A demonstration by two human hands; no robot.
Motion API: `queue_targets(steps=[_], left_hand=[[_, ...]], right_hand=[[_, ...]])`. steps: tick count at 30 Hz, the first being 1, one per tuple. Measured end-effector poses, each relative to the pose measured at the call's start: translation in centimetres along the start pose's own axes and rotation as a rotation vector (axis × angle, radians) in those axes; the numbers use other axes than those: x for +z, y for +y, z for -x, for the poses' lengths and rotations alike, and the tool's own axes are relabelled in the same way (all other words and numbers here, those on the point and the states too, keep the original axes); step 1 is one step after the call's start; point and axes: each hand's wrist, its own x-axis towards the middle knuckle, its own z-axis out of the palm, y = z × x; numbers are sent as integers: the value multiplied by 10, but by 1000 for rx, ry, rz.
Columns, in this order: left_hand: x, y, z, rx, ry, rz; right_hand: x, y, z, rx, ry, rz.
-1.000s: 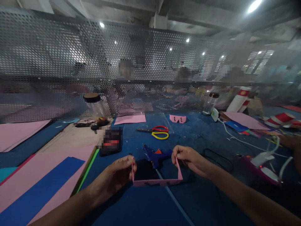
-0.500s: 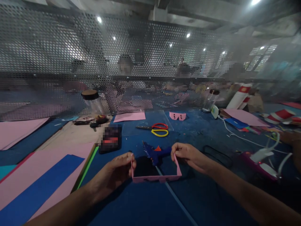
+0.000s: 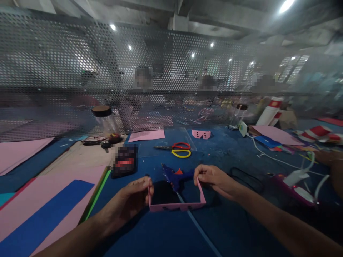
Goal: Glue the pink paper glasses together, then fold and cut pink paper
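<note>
Head view: I have the left hand and right hand, set apart, each pinching one side strip of the pink glasses, which are on the near side of the gun. Expect a light, soft, easily creased part; grip lightly at the strip ends and avoid pulling. Fingertips cover those ends. The front shows nearly edge-on, so its openings are hard to read; I cannot tell whether it touches the table. The right hand hides the gun's handle end. Beyond the gun: scissors, then mesh, blurring everything behind.
</note>
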Motion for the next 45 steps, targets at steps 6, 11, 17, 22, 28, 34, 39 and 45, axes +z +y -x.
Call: queue_targets(steps=[6, 11, 17, 22, 28, 34, 39, 45], left_hand=[[3, 1, 1, -12, 21, 4], [5, 3, 3, -5, -12, -7], [3, 2, 2, -9, 6, 2], [5, 2, 2, -16, 14, -22], [6, 2, 2, -8, 2, -39], [8, 4, 4, -9, 16, -46], [10, 5, 4, -14, 8, -61], [4, 2, 3, -15, -6, -32]], right_hand=[[0, 1, -1, 9, 1, 10], [0, 0, 0, 15, 20, 9], [0, -1, 0, 35, 35, 3], [-1, 0, 0, 31, 30, -4], [-1, -1, -1, 32, 30, -1], [-1, -1, -1, 41, 39, 2], [1, -3, -1, 50, 43, 2], [1, -1, 0, 40, 31, 1]])
